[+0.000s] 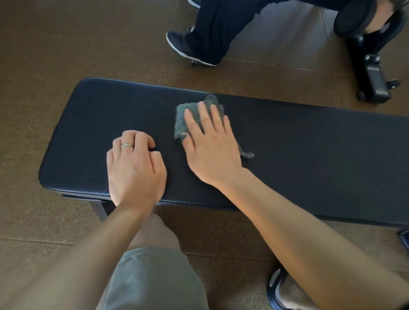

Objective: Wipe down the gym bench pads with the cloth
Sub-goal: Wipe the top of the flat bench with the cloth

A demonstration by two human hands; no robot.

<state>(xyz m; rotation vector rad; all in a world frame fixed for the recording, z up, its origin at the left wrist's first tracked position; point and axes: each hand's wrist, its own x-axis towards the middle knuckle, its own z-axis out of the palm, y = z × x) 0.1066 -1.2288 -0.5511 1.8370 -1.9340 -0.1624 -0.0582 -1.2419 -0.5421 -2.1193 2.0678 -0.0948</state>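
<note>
Cloth (188, 118), grey-green and crumpled, lies on the dark bench pad (314, 158) near its far edge, about midway along the visible length. The right hand (210, 145) presses flat on it, fingers (208, 114) straight and spread wide, not gripping. The left hand (134, 168) rests on the pad toward its left end, close to the near edge, fingers curled under and holding nothing; a ring (127, 145) sits on one finger. Beyond the far edge, another person's shoe (179, 43) stands on the brown floor (63, 45).

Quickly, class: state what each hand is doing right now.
Left hand: fingers curled, holding nothing, resting on black padded bench.
Right hand: open, pressing grey-green cloth flat.
</note>
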